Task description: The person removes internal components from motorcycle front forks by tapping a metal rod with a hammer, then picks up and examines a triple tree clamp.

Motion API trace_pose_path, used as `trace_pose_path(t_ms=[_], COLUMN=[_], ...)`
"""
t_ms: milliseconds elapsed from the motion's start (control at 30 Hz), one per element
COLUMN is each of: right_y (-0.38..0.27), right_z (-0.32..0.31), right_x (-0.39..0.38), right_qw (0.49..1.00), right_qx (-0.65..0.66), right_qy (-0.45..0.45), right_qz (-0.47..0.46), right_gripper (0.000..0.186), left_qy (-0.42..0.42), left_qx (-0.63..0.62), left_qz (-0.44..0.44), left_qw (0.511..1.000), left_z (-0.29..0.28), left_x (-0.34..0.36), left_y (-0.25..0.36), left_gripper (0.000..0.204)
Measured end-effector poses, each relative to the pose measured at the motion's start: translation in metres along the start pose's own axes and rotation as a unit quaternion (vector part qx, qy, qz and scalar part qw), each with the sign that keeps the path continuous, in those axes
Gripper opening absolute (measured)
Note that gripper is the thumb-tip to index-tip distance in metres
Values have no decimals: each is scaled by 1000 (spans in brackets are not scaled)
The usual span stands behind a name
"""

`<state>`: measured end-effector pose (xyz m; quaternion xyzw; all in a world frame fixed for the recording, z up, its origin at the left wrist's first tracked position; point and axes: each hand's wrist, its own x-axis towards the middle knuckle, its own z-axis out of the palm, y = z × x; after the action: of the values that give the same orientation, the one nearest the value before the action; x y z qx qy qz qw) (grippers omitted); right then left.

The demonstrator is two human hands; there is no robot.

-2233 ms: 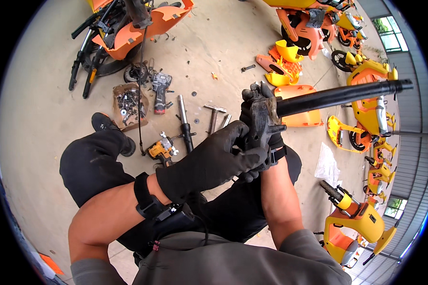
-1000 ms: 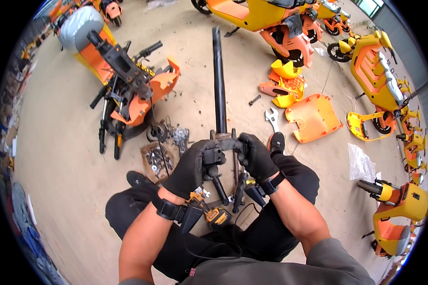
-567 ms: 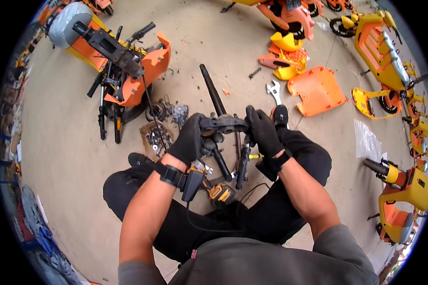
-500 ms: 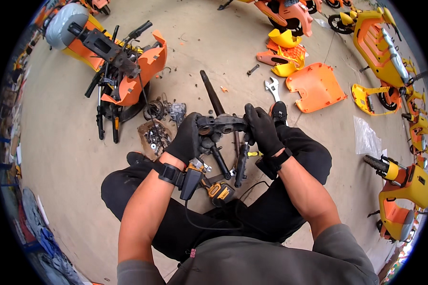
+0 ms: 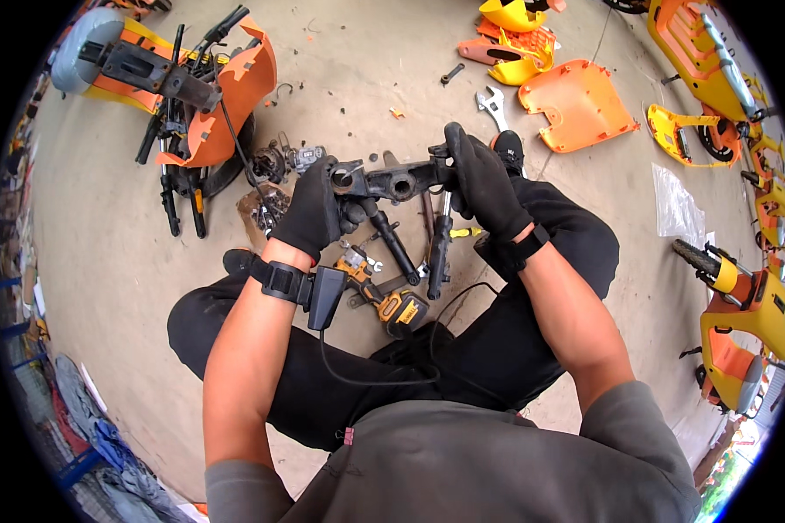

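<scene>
Gloved hands (image 5: 309, 209) turned inward, closed around opposite ends of a black bracket (image 5: 378, 185), forearms (image 5: 246, 356) stretched forward

The black bracket (image 5: 378, 185), which pointed its long tube (image 5: 391, 159) out to the right at first, is now turned crosswise, its round holes facing the viewer; the tube, swung to point away and then foreshortened, is now mostly hidden behind it. The left hand (image 5: 314, 209) has shifted to the bracket's left end, the right hand (image 5: 488, 187) to its right end. An adjustable wrench (image 5: 492, 106) and the right shoe (image 5: 508, 152), unseen at first, now show.
</scene>
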<state>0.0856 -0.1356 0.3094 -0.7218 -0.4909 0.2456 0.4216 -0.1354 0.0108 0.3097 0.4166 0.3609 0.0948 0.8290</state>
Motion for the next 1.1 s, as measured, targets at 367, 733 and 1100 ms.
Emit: trace_pose_path(t_ms=[367, 733, 1100], right_y=[-36, -30, -10], right_z=[-13, -6, -8], right_x=[3, 6, 15], right_qw=[983, 980, 975], right_qx=[49, 122, 137], right_qy=[-59, 4, -34], right_qz=[169, 160, 172], right_gripper=[29, 50, 55], left_qy=[46, 58, 27], left_qx=[13, 3, -9], left_qz=[-22, -4, 33], left_qw=[999, 998, 999], left_z=[4, 7, 1], left_x=[-2, -3, 21], left_y=[6, 4, 3], left_gripper=[50, 49, 41])
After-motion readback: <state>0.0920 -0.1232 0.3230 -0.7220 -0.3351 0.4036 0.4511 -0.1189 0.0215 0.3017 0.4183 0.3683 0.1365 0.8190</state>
